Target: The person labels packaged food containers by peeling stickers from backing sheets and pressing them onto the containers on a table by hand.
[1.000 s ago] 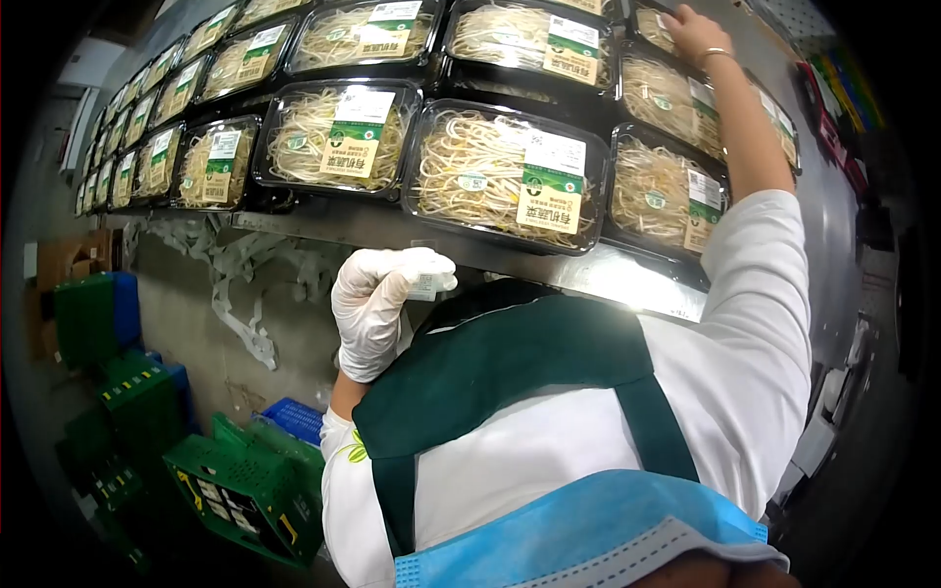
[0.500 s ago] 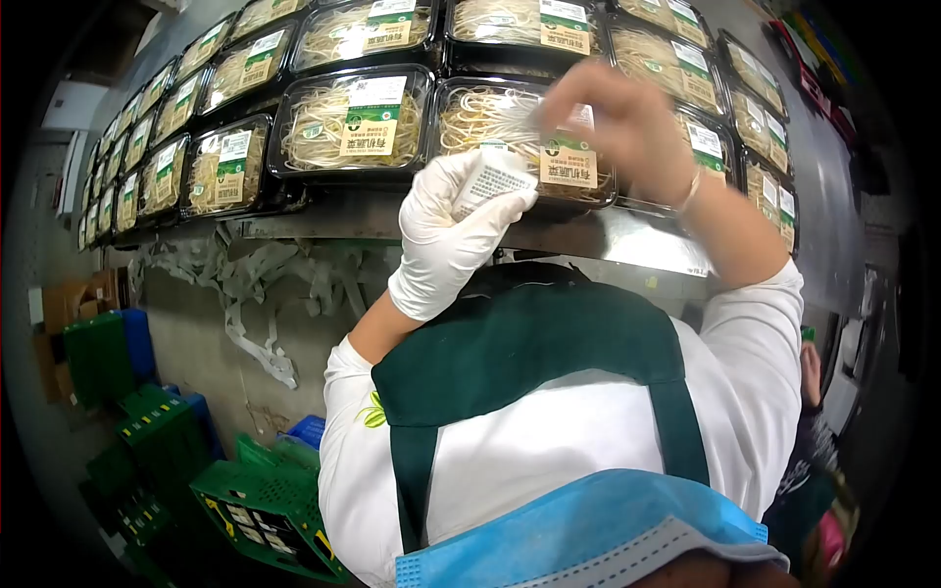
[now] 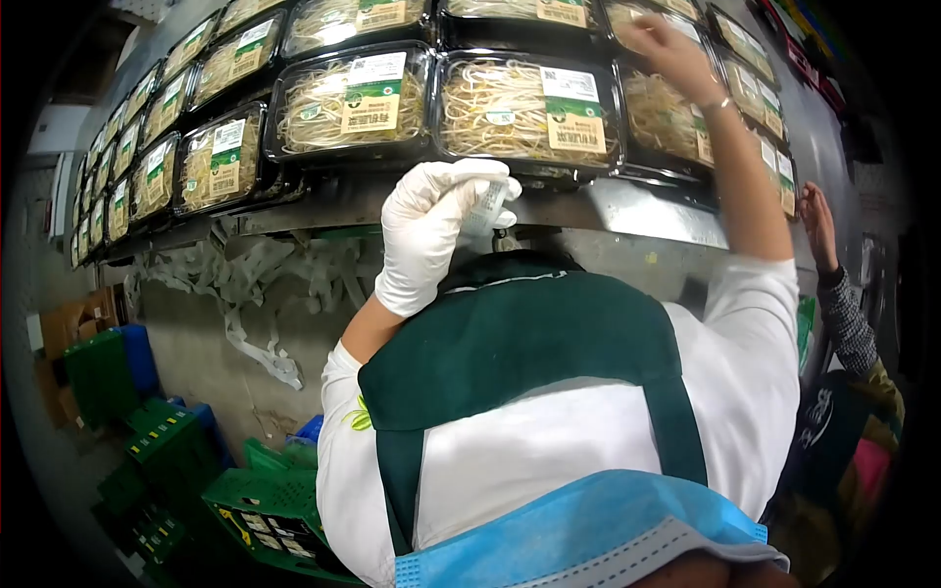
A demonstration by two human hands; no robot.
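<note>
My left hand pinches a slip; my right hand, grip unclear, reaches over 1 upper-right pack, needing care.

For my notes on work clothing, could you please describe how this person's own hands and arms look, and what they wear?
The left hand wears a thin, wrinkled white glove. The right hand, blurred, shows no glove; a thin, shiny bracelet circles its wrist. Both white sleeves stop short of the wrists. A green leaf mark shows at the left.
</note>
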